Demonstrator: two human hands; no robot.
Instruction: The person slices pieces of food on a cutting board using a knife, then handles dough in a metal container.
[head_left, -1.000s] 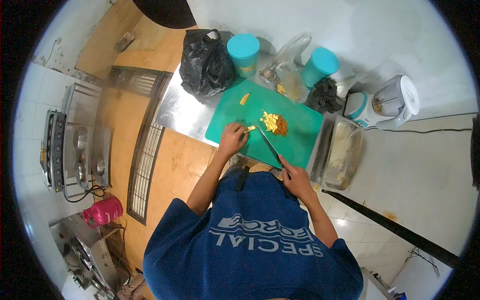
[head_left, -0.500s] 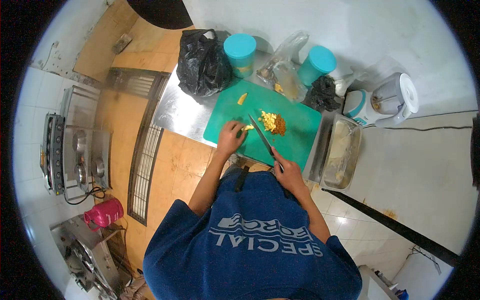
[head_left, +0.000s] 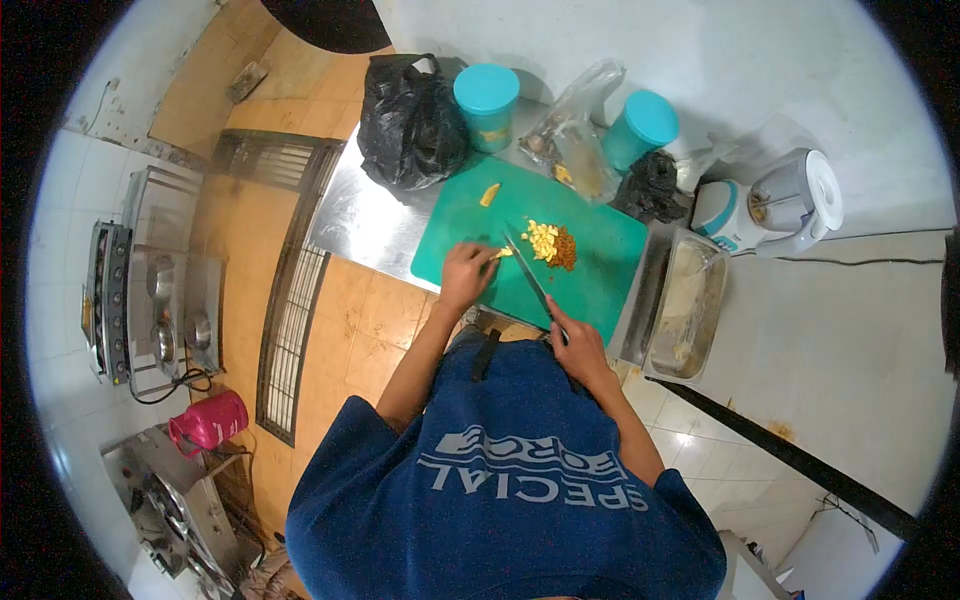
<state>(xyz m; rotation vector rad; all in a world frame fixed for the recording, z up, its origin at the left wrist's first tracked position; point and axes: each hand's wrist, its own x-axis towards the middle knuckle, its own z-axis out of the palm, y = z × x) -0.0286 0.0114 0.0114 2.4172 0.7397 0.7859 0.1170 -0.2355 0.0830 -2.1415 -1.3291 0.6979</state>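
Note:
On the green cutting board [head_left: 590, 290], my left hand [head_left: 468, 273] holds a small yellow piece [head_left: 503, 253] at its fingertips, the fingers closed on it. My right hand [head_left: 577, 345] grips the handle of a knife [head_left: 527, 268], whose blade slants up and left, its tip just right of the yellow piece. A pile of yellow bits [head_left: 541, 241] touches a heap of orange-brown bits [head_left: 563, 251] right of the blade. Higher on the board lies a separate yellow piece [head_left: 490, 195].
Behind the board stand a black plastic bag [head_left: 410, 125], two turquoise-lidded containers [head_left: 487, 92] [head_left: 650, 120], a clear bag [head_left: 580, 150] and a small black bag [head_left: 652, 188]. A blender [head_left: 775, 205] and a metal tray [head_left: 685, 310] are at the right.
Since the first frame, my right hand has shifted slightly left and up with the knife, the blade standing steeper. My left hand has barely moved.

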